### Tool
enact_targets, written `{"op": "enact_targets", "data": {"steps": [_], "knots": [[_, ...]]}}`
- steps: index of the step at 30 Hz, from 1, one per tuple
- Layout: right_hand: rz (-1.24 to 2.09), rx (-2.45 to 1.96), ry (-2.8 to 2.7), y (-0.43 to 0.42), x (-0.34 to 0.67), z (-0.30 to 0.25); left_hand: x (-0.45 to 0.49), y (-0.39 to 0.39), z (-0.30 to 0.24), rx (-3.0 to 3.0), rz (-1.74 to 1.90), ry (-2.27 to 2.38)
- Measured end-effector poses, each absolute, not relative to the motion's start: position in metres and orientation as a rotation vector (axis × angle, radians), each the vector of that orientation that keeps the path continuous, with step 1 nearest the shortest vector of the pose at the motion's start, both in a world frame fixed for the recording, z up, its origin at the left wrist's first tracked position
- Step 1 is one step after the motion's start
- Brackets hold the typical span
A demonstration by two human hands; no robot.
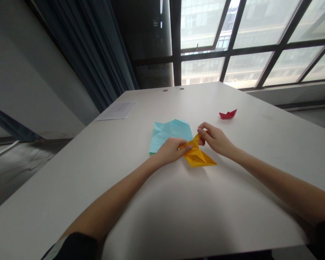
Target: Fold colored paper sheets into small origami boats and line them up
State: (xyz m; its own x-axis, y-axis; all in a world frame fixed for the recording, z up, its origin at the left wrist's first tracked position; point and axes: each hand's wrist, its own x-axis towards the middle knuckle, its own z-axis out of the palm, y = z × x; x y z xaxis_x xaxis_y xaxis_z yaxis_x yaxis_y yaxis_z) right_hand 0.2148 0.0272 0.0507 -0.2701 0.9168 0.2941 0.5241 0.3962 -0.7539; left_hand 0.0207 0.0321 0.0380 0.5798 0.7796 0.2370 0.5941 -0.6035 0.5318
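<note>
A partly folded sheet of yellow origami paper (199,158) is held between both hands just over the table. My left hand (171,150) pinches its left side, thumb on top. At the upper right corner, my right hand (213,137) grips a raised point of the same paper between thumb and fingers. The lower flap spreads toward me, with a pointed tip to the right. Behind my left hand lies a stack of creased light blue paper (169,130), its near edge partly covered by that hand.
A small red paper boat (228,115) rests on the white table (141,206) at the back right. Toward the far left edge lies a printed white sheet (117,110). Beyond the table are a blue curtain (92,47) and large windows (203,70).
</note>
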Motion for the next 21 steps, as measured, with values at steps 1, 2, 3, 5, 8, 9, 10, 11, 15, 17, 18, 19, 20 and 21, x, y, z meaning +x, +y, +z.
{"op": "enact_targets", "data": {"steps": [1,2,3,5,8,9,10,11,15,17,18,19,20,21], "knots": [[0.716,-1.225,-1.906,0.0263,0.2145,0.0514,0.0208,0.0321,0.0381,2.426,0.640,1.136],[0.737,-1.218,-1.892,0.0254,0.2142,0.0522,0.0209,0.0320,0.0384,2.423,0.640,1.166],[0.750,-1.214,-1.893,0.0243,0.2140,0.0530,0.0209,0.0319,0.0388,2.411,0.643,1.199],[0.736,-1.212,-1.953,0.0227,0.2142,0.0546,0.0206,0.0319,0.0396,2.372,0.661,1.269],[0.608,-1.206,-2.164,0.0223,0.2153,0.0558,0.0200,0.0329,0.0402,2.321,0.705,1.343],[0.551,-1.204,-2.239,0.0226,0.2157,0.0556,0.0199,0.0332,0.0402,2.313,0.720,1.358],[0.491,-1.204,-2.303,0.0231,0.2161,0.0550,0.0200,0.0335,0.0403,2.310,0.734,1.370],[0.428,-1.209,-2.356,0.0235,0.2164,0.0542,0.0201,0.0335,0.0404,2.310,0.746,1.380],[0.156,-1.219,-2.509,0.0248,0.2165,0.0499,0.0215,0.0325,0.0415,2.317,0.773,1.392],[0.050,-1.188,-2.552,0.0250,0.2163,0.0483,0.0219,0.0323,0.0420,2.321,0.775,1.407],[0.015,-1.168,-2.558,0.0250,0.2163,0.0477,0.0218,0.0325,0.0420,2.324,0.773,1.423],[-0.016,-1.147,-2.553,0.0250,0.2165,0.0472,0.0216,0.0329,0.0419,2.327,0.770,1.447],[-0.046,-1.124,-2.540,0.0249,0.2167,0.0469,0.0213,0.0335,0.0417,2.330,0.764,1.476],[-0.080,-1.097,-2.518,0.0248,0.2171,0.0467,0.0209,0.0342,0.0415,2.331,0.753,1.510]]}}
